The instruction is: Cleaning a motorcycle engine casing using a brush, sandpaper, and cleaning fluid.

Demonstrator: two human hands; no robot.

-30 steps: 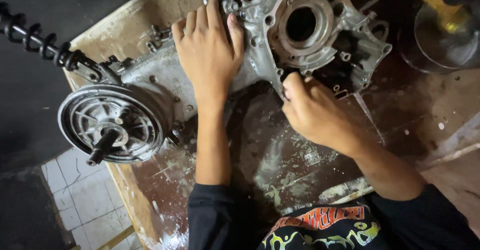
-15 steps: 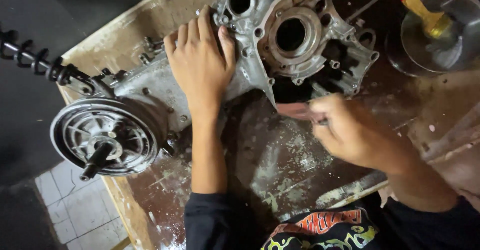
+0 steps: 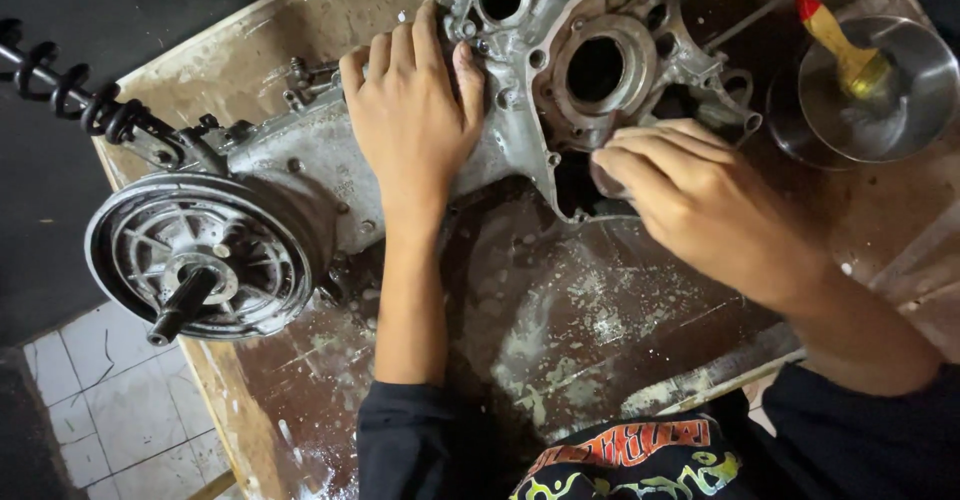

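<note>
This is a repair workshop. A big metal engine case (image 3: 560, 70) lies on a dirty, stained wooden table (image 3: 560, 300), with a brush (image 3: 845, 45) in a metal bowl (image 3: 915, 90) nearby.

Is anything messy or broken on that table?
Nothing looks broken. The wooden table is messy, though: dark stains and pale flecks spread below the grey engine casing.

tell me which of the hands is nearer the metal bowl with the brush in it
Right. The right hand works at the engine casing just left of the metal bowl; the left hand lies flat on the casing, farther left, beyond the round bearing hole.
</note>
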